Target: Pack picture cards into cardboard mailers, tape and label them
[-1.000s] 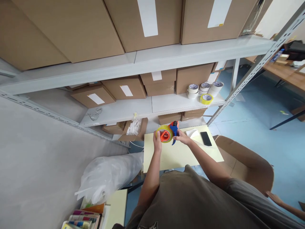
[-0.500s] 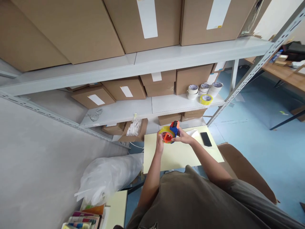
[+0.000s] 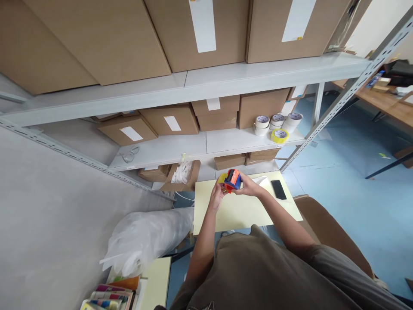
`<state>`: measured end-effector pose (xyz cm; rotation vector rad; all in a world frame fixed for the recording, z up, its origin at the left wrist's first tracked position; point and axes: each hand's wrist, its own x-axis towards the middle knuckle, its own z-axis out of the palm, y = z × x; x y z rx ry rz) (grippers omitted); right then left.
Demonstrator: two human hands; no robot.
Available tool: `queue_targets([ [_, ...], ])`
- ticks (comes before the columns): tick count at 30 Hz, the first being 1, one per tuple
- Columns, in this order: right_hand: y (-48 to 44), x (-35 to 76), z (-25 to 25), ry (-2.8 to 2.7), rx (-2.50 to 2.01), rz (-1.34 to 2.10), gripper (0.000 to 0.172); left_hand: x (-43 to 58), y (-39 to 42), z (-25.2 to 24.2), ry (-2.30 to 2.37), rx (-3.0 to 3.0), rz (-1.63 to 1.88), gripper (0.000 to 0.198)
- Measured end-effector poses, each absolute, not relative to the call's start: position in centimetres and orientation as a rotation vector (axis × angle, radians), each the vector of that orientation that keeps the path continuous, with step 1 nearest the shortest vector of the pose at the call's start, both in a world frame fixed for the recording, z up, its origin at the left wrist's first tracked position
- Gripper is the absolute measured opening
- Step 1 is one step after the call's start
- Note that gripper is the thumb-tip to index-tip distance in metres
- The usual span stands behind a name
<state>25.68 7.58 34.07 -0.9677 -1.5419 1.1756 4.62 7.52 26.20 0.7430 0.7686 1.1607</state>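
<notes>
Between my two hands is a tape dispenser [image 3: 232,180], orange and blue with a black roller, loaded with a roll of yellow tape [image 3: 222,178]. My left hand [image 3: 217,196] grips the tape roll side. On the blue body's right side, my right hand [image 3: 248,185] is closed. Both hold it just above a pale yellow table [image 3: 206,215]. Its roller end faces up toward me, and the roll is partly hidden behind the body.
A black phone [image 3: 278,189] lies at the table's right. Ahead, a metal shelf [image 3: 180,146] holds cardboard boxes, white tape rolls [image 3: 262,122] and a yellow tape roll [image 3: 279,135]. Left of the table is a plastic-wrapped bundle [image 3: 145,237]; a cardboard sheet [image 3: 329,232] stands right.
The tape dispenser has been turned in my hands: its orange hub faced me before, and now its roller end does. Both hands still hold it.
</notes>
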Motion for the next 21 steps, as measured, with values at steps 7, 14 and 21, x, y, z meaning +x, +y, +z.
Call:
queue_targets([
  [7, 7.5, 25.0, 34.9, -1.741, -1.128, 1.07, 0.068, 4.4, 7.4, 25.8, 0.851, 0.787, 1.159, 0.09],
  [14, 7.5, 25.4, 34.7, -1.713, -1.059, 1.124, 0.067, 4.9, 6.9, 25.9, 0.817, 0.767, 1.203, 0.081],
  [21, 6.5, 24.6, 33.3, -1.599, -1.043, 1.146, 0.057, 4.9, 7.0, 27.1, 0.709, 0.736, 1.21, 0.076],
])
